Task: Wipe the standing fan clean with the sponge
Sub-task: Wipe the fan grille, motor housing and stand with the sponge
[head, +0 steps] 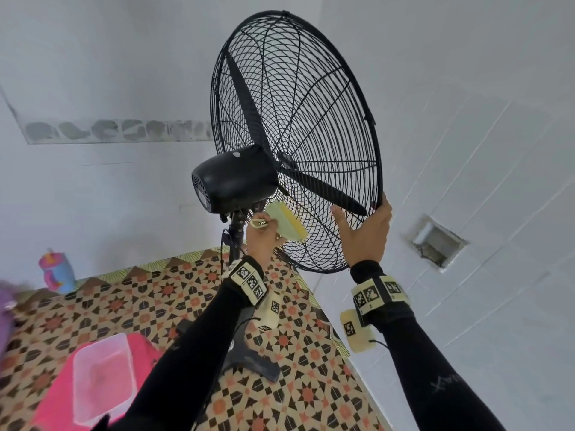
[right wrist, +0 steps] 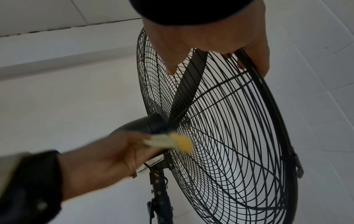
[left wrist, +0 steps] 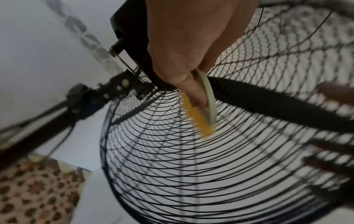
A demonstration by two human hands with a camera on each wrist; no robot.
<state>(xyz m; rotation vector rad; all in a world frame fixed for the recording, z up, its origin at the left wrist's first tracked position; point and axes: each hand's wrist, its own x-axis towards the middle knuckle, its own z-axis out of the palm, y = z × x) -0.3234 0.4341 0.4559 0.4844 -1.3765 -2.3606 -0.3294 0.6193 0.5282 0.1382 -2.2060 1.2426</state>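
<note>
Sponge [head: 284,224] (yellow face to the wires) pinched in left hand [head: 263,236], pressed on rear grille of standing fan [head: 295,141] just below motor housing [head: 231,178]. Right hand [head: 365,234] grips grille rim, fingers curled round it.

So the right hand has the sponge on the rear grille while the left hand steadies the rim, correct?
Hands are swapped. The head view shows the left hand holding the sponge against the rear grille, while the right hand steadies the rim.

One standing fan [head: 295,135], one sponge [head: 284,227], two hands, one clear tub [head: 102,377], one cup [head: 57,270].
</note>
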